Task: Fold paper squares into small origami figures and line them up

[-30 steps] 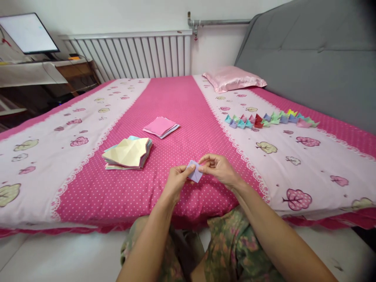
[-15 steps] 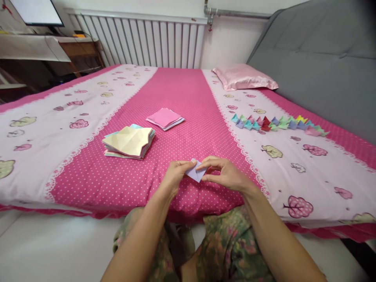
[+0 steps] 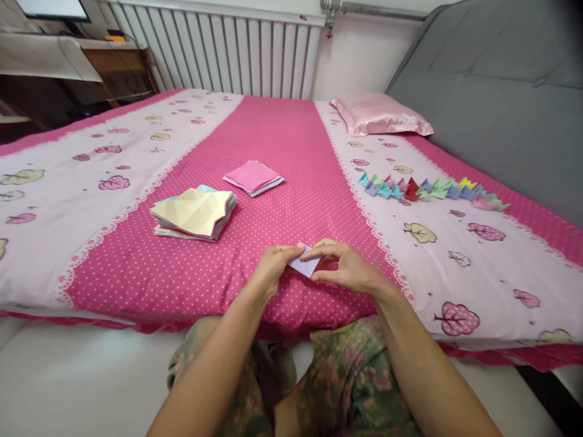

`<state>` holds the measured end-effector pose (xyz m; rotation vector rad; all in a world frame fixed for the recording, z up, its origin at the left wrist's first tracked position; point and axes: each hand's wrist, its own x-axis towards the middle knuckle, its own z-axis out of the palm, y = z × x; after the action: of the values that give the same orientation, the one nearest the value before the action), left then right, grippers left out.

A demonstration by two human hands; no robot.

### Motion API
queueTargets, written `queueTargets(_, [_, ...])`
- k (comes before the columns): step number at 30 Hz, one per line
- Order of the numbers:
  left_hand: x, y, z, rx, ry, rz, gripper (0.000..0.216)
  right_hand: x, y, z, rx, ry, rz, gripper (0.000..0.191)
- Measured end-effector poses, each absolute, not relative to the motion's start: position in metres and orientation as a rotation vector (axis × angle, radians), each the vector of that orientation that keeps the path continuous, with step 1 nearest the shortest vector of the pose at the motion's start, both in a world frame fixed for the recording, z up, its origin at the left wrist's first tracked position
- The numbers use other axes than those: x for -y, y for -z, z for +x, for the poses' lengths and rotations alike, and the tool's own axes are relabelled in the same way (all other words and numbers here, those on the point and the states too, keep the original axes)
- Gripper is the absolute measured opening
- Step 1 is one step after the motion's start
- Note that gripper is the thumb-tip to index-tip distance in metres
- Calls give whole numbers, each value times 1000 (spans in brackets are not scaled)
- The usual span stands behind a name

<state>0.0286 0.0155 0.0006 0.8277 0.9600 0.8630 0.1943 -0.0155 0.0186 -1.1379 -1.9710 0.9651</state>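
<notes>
A small lavender sheet of folded origami paper (image 3: 304, 265) is held between both hands, just above the front part of the bed. My left hand (image 3: 273, 265) pinches its left corner, thumb on top. On the other side, my right hand (image 3: 345, 265) has its index finger pressed on the paper's upper face and its thumb at the lower right edge. Creases show on the paper. Its underside and the fingers beneath are hidden.
On the pink dotted bedspread (image 3: 282, 139) lie a stack of creased paper sheets (image 3: 195, 212) and a smaller pink-topped stack (image 3: 254, 177). Several folded paper pieces (image 3: 412, 189) form rows at the right. A pink pillow (image 3: 380, 114) lies farther back, by the grey headboard (image 3: 501, 79).
My right index finger has slid a little toward the left across the paper, near the left thumb. The view has shifted slightly. Both hands keep hold of the paper.
</notes>
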Motion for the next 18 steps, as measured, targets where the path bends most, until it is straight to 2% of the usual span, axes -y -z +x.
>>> queueTargets(7, [-15,0,29,-993,-878,811,18,17,-21,195,2011,-943,-1166,41])
queueTargets(18, [-17,-1,28,-966,-856,718,19,19,-19,190,1929,-997,-1166,40])
